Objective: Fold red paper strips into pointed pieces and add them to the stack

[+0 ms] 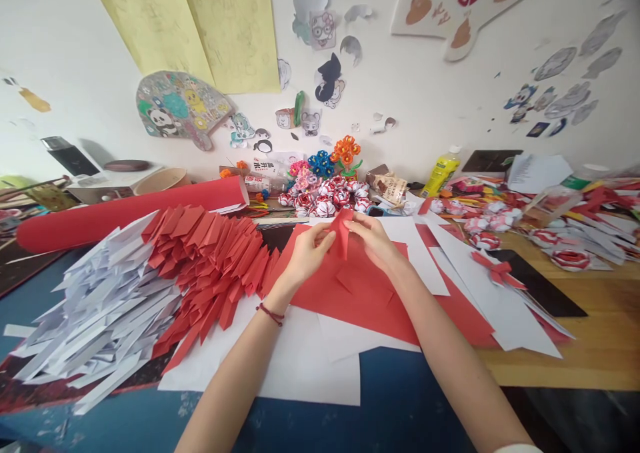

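Observation:
Between my two hands stands a folded red paper piece (pixel 342 234), held upright over a red sheet. My left hand (pixel 311 252) pinches its left side, thumb and fingertips together. On the other side, my right hand (pixel 373 240) has its fingertips closed on the paper's upper right edge. The large red sheet (pixel 365 300) lies below both hands, with small red folded pieces on it. White sheets (pixel 320 366) lie beneath it. Left of my hands is a big pile of folded red strips (pixel 210 260), beside a heap of white strips (pixel 110 306).
A red paper roll (pixel 130 214) lies behind the strips. Red-and-white paper flowers (pixel 333 196) and a yellow bottle (pixel 441 171) stand by the wall. White sheets, a black sheet (pixel 540 283) and more paper flowers lie at the right.

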A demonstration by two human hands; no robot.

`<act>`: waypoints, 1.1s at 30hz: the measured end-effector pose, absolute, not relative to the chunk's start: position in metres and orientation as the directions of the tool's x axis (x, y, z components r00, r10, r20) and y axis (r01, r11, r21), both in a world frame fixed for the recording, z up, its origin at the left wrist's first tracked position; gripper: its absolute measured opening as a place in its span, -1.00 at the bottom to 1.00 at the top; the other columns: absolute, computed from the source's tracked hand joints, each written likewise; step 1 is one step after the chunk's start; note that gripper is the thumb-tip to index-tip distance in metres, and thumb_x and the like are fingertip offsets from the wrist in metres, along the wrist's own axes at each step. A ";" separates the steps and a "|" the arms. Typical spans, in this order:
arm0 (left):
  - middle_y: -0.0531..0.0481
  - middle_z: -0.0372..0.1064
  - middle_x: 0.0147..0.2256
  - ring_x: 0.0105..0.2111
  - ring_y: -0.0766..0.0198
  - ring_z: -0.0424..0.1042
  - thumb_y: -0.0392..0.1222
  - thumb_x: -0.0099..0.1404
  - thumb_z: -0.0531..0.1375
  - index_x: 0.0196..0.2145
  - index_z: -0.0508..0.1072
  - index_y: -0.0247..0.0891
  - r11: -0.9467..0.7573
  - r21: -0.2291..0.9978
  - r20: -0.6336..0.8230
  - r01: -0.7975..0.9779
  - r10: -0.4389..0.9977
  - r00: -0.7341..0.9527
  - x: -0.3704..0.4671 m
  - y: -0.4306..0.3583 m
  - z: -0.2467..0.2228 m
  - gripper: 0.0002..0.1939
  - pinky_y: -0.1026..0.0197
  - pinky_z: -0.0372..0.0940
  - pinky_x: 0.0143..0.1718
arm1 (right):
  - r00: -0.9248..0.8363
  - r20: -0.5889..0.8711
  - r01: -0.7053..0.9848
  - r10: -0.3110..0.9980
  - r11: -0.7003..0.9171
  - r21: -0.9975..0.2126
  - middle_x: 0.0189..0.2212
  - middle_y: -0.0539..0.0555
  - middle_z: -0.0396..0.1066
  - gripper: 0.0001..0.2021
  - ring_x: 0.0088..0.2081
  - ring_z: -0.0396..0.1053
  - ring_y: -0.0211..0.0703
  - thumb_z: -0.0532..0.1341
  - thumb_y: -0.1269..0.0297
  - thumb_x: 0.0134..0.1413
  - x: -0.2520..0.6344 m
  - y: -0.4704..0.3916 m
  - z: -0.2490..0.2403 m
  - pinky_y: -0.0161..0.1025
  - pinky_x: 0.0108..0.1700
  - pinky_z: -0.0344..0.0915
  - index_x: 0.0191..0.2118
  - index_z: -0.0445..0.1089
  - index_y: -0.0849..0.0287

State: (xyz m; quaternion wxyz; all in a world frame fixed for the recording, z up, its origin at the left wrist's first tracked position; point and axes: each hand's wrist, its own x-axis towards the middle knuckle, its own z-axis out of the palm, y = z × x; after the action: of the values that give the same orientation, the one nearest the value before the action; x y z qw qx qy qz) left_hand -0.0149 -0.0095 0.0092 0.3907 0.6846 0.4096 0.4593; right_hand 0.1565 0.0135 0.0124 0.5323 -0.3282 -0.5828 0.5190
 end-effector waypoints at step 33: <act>-0.03 0.58 -0.25 -0.29 0.19 0.51 0.02 0.30 0.18 -0.25 0.61 -0.21 -0.398 0.841 0.492 0.365 0.844 -0.213 -0.014 -0.016 0.012 -0.70 0.24 0.33 -0.25 | -0.266 0.281 -0.077 0.922 0.271 -0.960 -0.23 0.05 0.51 -0.66 -0.18 0.48 -0.08 0.36 0.12 -0.01 0.128 0.003 0.001 -0.18 -0.15 0.41 -0.12 0.37 0.10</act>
State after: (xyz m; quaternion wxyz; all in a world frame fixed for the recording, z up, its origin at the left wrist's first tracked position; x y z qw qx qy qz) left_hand -0.0142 -0.0165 0.0123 0.2033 0.5934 0.5094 0.5891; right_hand 0.1285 0.0026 0.0013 0.5009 -0.3406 -0.6200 0.4987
